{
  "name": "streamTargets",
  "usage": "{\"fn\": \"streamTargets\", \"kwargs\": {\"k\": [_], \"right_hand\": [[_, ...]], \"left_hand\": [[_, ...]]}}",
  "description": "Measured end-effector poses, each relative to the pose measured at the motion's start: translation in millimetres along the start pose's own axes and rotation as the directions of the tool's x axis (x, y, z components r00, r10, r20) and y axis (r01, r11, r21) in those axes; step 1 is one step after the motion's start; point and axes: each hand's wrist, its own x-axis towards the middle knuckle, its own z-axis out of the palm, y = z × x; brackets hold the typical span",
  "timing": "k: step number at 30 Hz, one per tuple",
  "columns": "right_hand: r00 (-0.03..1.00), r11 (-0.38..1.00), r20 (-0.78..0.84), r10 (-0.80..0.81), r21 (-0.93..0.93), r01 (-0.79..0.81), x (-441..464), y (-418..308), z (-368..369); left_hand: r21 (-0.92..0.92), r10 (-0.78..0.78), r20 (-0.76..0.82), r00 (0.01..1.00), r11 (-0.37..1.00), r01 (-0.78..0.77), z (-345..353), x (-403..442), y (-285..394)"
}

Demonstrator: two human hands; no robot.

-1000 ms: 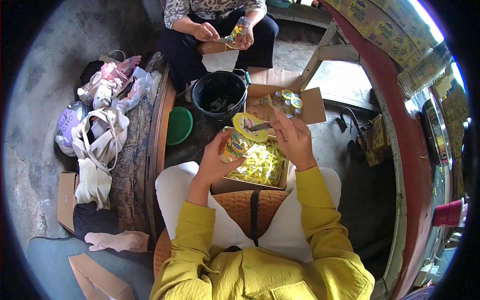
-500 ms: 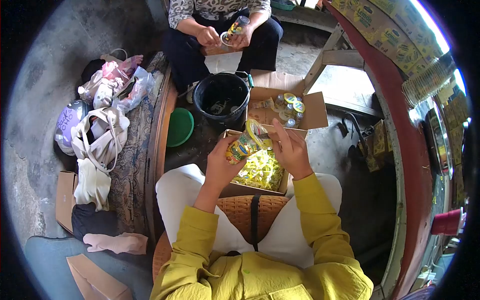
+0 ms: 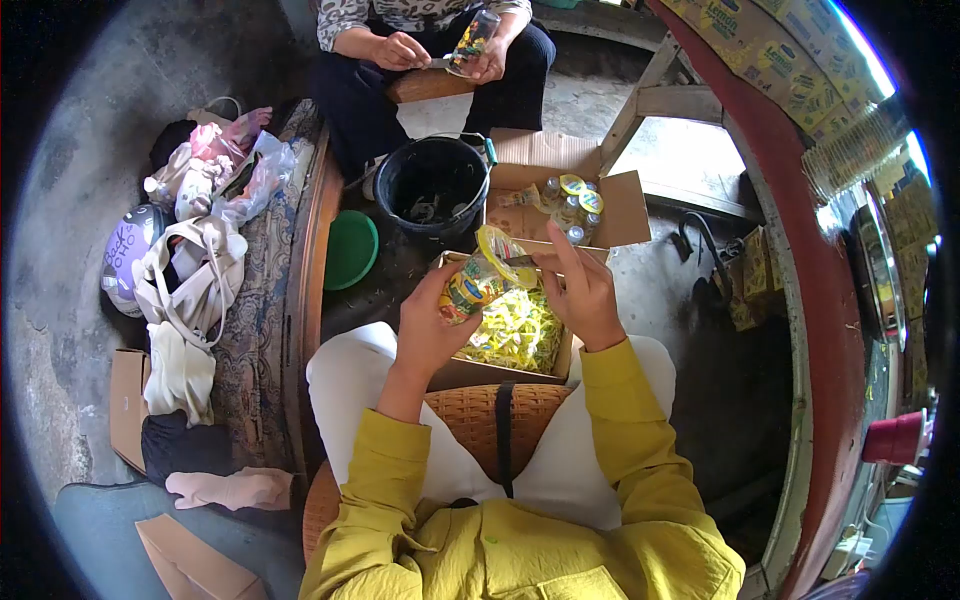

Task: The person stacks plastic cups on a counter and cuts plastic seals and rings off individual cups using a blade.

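Observation:
My left hand (image 3: 432,318) is wrapped round a printed plastic cup (image 3: 466,290), tilted, with its yellow-edged round end (image 3: 494,244) turned up and to the right. In my right hand (image 3: 585,300) is a thin, dark knife-like blade (image 3: 521,261), whose tip meets the cup near that end. The index finger of this hand points up, while the others close round the tool. Below both hands, a cardboard box (image 3: 500,374) holds a heap of yellow and clear plastic strips (image 3: 512,335).
Beyond the box stand a black bucket (image 3: 425,225) and an open carton (image 3: 625,205) with several cups (image 3: 572,208). Opposite sits a person (image 3: 430,60) holding a clear cup (image 3: 474,42). A green basin (image 3: 350,250) and bags (image 3: 190,260) lie left; a red beam (image 3: 815,330) runs along the right.
My hands stay on the cup and blade with only slight shifts; the cup's yellow-edged end has tipped a little. The other person's cup has turned more upright. The whole view has shifted slightly.

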Motion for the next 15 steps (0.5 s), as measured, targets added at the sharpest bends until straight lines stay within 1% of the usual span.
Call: {"fn": "streamTargets", "kwargs": {"k": [4, 7, 13, 15], "right_hand": [[1.000, 1.000, -0.024, -0.007, 0.009, 0.007, 1.0, -0.8, 0.2], [1.000, 1.000, -0.027, 0.004, 0.009, -0.004, -0.7, 0.7, 1.6], [0.999, 1.000, -0.039, 0.008, 0.025, -0.007, -3.0, 3.0, 4.3], [0.999, 1.000, -0.044, 0.002, 0.030, -0.001, -3.4, 3.8, 5.0]], "left_hand": [[0.007, 0.028, -0.012, 1.000, 1.000, -0.028, 0.5, -1.6, -0.3], [-0.011, -0.007, 0.010, 1.000, 1.000, 0.007, -1.2, -1.3, 3.6], [-0.052, 0.012, 0.045, 0.999, 0.999, -0.009, -1.0, -0.7, -0.9], [-0.080, -0.007, 0.064, 0.998, 0.997, 0.012, -1.1, -0.6, 0.9]]}}
